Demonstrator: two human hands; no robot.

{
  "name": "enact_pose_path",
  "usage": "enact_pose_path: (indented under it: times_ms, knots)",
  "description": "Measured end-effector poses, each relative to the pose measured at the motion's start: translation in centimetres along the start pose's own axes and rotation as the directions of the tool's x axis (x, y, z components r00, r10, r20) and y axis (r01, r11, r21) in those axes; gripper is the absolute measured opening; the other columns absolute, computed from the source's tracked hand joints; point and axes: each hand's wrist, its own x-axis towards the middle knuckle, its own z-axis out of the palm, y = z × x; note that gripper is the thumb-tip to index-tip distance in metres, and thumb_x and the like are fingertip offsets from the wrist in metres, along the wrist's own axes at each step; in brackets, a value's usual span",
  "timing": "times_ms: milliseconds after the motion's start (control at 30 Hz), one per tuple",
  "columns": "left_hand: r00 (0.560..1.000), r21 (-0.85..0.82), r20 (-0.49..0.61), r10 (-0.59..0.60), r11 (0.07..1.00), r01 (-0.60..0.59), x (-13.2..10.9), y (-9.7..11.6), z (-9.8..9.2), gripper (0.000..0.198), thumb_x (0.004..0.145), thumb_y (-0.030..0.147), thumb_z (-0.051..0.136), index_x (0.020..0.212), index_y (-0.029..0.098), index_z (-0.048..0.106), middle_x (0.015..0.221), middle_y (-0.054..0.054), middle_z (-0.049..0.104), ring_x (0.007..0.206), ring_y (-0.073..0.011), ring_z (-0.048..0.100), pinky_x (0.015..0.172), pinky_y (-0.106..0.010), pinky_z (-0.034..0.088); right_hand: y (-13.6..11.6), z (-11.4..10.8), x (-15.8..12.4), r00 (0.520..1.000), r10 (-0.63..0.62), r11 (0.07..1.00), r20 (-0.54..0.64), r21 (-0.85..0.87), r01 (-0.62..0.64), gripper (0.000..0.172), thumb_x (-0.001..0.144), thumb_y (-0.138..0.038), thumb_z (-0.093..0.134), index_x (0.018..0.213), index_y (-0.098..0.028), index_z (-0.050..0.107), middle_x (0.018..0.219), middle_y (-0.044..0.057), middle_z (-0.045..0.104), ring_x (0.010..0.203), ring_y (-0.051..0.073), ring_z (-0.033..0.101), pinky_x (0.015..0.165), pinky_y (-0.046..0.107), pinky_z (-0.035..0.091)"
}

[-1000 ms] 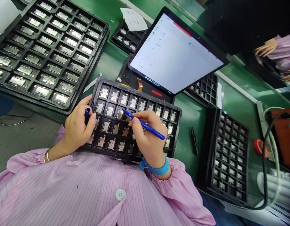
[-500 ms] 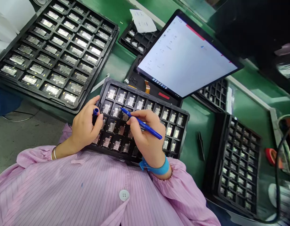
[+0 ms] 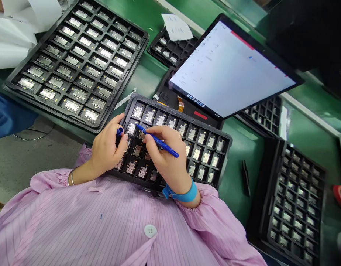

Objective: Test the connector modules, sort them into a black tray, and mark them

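Note:
A black compartment tray (image 3: pixel 184 114) lies tilted in front of me, with small silver circuit boards (image 3: pixel 160 120) in its cells. My right hand (image 3: pixel 170 157) is closed round a blue marker pen (image 3: pixel 166 147). Its tip is at the leftmost board (image 3: pixel 131 128) of the second row; whether it touches cannot be told. My left hand (image 3: pixel 106 146) grips a blue pen cap (image 3: pixel 119 132) between thumb and fingers and rests at the tray's left edge. Some lower cells are hidden beneath my right hand.
A larger tray of boards (image 3: pixel 104 120) stands at left. Behind my tray is a tablet-like screen (image 3: pixel 231 70), with another tray (image 3: pixel 173 46) and a paper slip (image 3: pixel 177 27). Black tweezers (image 3: pixel 245 178) and stacked trays (image 3: pixel 266 207) are at right, beside red tape (image 3: pixel 340 195).
The marker tip has shifted left along the second row, from the second board to the first. My left hand keeps its place at the tray edge. The whole view has shifted slightly.

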Motion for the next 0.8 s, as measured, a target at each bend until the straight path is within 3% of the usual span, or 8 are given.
enact_pose_path:
  times_ms: [200,367,600,800]
  knots:
    - [1.000,-0.121,-0.013,-0.010,0.993,0.008,-0.4,-0.4,0.1,0.014,0.097,0.025,0.038,0.104,0.020,0.050,0.142,-0.015,0.055,0.126,-0.0240,0.057,0.103,-0.043,0.048,-0.3,-0.9,-1.6,0.997,-0.036,0.999,-0.070,0.025,0.038,0.006,0.087,-0.020,0.056,0.090,-0.025,0.059,0.078,0.000,0.070,0.074,0.020,0.066,0.077,0.040,0.047]
    - [1.000,-0.195,-0.023,-0.016,0.981,0.011,-0.5,-0.6,0.1,0.017,0.099,0.028,0.033,0.105,0.021,0.048,0.141,-0.015,0.055,0.125,-0.0249,0.058,0.103,-0.045,0.048,-1.2,-0.8,-2.4,0.989,-0.142,0.990,0.032,0.012,0.142,0.009,0.084,-0.016,0.057,0.086,-0.025,0.058,0.073,-0.002,0.068,0.068,0.018,0.063,0.076,0.039,0.045]
    - [1.000,-0.139,-0.024,-0.009,0.990,0.006,-0.4,-0.5,0.0,0.023,0.098,0.028,0.034,0.113,0.020,0.050,0.138,-0.015,0.058,0.118,-0.0243,0.062,0.097,-0.043,0.050,-1.2,0.1,-2.3,0.982,-0.167,0.986,0.086,-0.005,0.168,0.010,0.085,-0.015,0.056,0.087,-0.025,0.057,0.077,-0.002,0.070,0.070,0.018,0.064,0.076,0.039,0.044]
    - [0.999,-0.097,-0.036,-0.006,0.995,0.002,-0.3,-0.5,0.0,0.023,0.097,0.027,0.036,0.112,0.019,0.051,0.135,-0.015,0.061,0.109,-0.0231,0.065,0.089,-0.038,0.051,-0.8,-1.5,-3.3,0.986,-0.162,0.987,-0.039,-0.010,0.161,0.011,0.081,-0.014,0.058,0.086,-0.025,0.057,0.073,-0.001,0.067,0.068,0.018,0.063,0.075,0.040,0.045]
